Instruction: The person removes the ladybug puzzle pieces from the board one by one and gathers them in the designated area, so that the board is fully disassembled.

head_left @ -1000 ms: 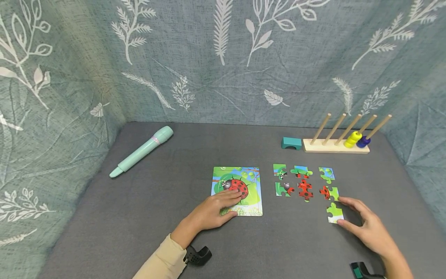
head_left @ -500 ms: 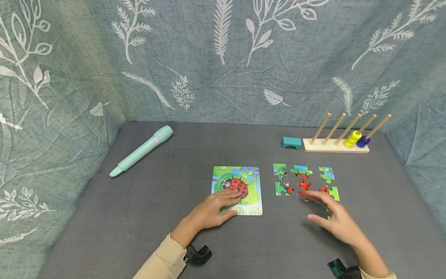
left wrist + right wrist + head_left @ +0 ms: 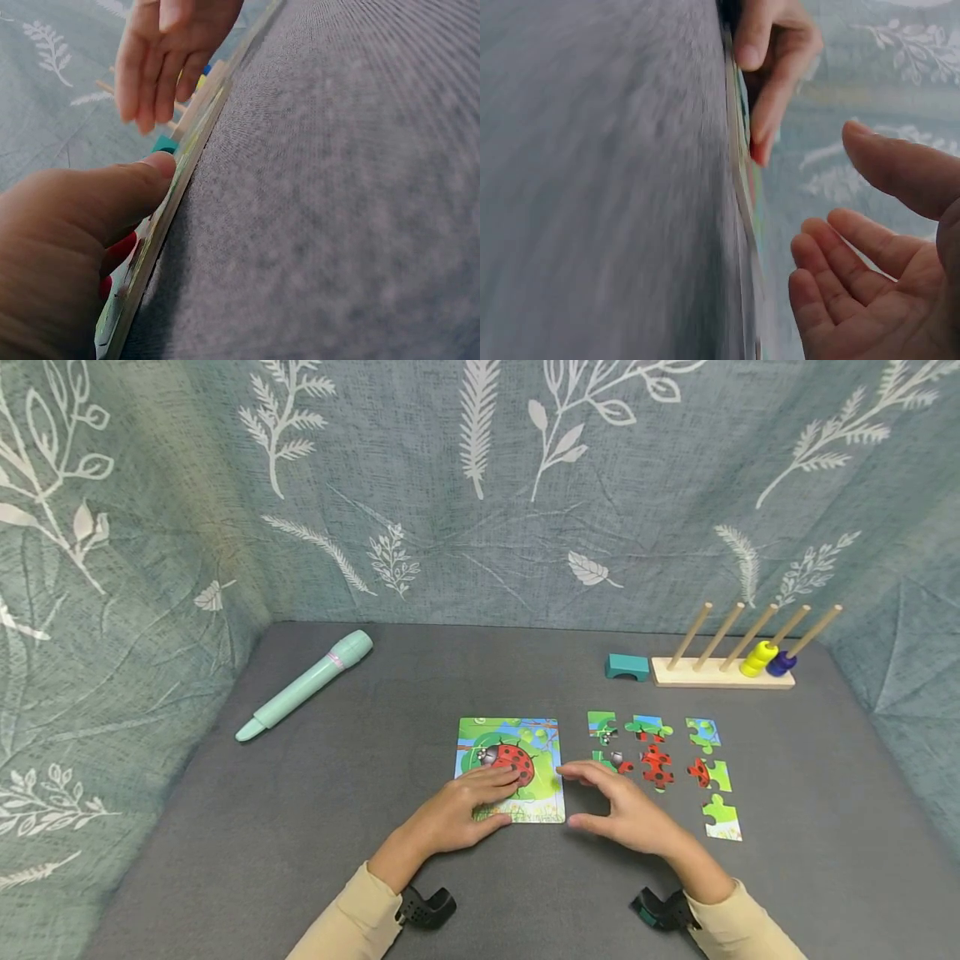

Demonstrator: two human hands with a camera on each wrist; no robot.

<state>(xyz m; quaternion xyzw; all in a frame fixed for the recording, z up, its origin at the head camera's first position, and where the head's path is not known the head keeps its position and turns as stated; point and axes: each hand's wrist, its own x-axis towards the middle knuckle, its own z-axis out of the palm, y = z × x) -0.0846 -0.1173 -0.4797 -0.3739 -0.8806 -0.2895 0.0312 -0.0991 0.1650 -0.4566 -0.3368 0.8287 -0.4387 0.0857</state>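
Note:
A square ladybug puzzle board (image 3: 537, 814) lies flat on the dark table. My left hand (image 3: 457, 814) rests on its lower left part, fingers over the printed ladybug and thumb at the near edge. In the left wrist view the left thumb (image 3: 142, 184) lies along the board's rim. My right hand (image 3: 630, 810) is at the board's right edge, thumb and fingers spread with nothing between them. Loose puzzle pieces lie to the right, among them a red spotted piece (image 3: 657, 767) and a green-and-white corner piece (image 3: 722, 818). The right forearm passes on the near side of them.
A wooden peg stand (image 3: 723, 675) with yellow and blue beads stands at the back right, beside a teal arch block (image 3: 627, 667). A mint-green pen-shaped object (image 3: 303, 687) lies at the back left. A patterned curtain (image 3: 480, 527) hangs behind the table.
My right hand has left the green-and-white corner piece and moved left across the table to the board's right edge. The left hand has stayed on the board.

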